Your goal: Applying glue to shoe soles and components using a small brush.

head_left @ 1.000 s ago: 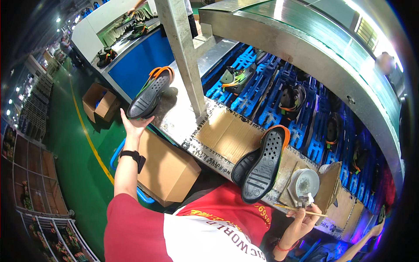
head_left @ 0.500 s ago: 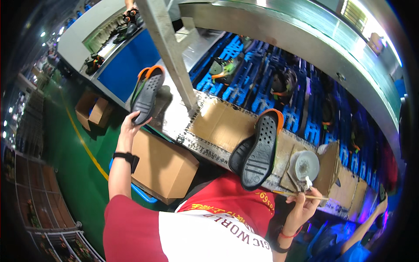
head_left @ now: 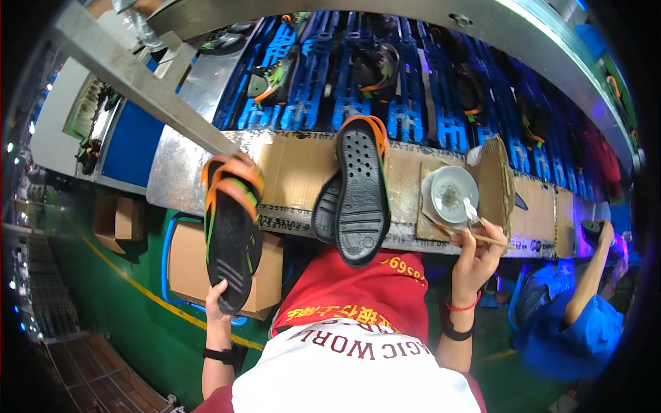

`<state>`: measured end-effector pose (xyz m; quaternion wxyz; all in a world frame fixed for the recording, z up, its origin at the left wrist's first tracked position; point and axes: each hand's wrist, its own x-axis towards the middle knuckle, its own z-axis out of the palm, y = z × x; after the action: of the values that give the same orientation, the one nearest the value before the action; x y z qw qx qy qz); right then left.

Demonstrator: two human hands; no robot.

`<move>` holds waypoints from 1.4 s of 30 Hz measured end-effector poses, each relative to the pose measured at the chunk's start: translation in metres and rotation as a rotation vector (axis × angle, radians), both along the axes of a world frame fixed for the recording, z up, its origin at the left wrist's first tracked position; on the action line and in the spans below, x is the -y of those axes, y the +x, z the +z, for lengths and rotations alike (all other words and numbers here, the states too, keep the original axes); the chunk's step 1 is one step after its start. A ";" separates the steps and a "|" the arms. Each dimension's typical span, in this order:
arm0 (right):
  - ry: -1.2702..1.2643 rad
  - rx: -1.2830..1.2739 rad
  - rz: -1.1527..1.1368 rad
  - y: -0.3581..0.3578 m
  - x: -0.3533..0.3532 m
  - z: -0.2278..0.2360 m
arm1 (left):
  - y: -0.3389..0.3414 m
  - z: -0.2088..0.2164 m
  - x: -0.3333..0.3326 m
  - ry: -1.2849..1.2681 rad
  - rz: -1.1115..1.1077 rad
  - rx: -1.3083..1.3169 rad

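The place looks like a footwear factory: blue slatted carriers (head_left: 406, 124) bearing sandals (head_left: 377, 72) stand in rows along the far side of the metal surface (head_left: 180, 165), a yellow line (head_left: 141, 283) marks the green floor (head_left: 138, 330) at left, and a blue-clad co-worker (head_left: 568, 334) is at right.

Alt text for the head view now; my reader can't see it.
The left hand grips a black sandal with orange and green straps by its near end, left of another sandal lying sole-up over the front edge of the workbench. The right hand holds a thin wooden stick beside a pale bowl.
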<state>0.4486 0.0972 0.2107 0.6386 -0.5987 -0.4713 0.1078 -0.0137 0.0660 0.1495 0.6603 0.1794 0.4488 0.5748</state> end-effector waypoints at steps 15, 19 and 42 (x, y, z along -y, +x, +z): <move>-0.372 0.149 -0.002 0.017 -0.025 0.036 | 0.049 0.027 -0.122 0.285 0.004 -1.621; -0.497 0.313 0.010 0.024 -0.027 0.037 | 0.070 0.077 -0.140 0.309 -0.226 -1.570; -0.638 0.274 0.143 0.029 -0.030 0.035 | 0.100 0.103 -0.154 0.368 -0.186 -1.737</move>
<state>0.4775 0.1270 0.2458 0.3412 -0.7423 -0.5360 0.2125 0.0858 0.2198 0.2520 0.0918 0.6905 0.6750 0.2433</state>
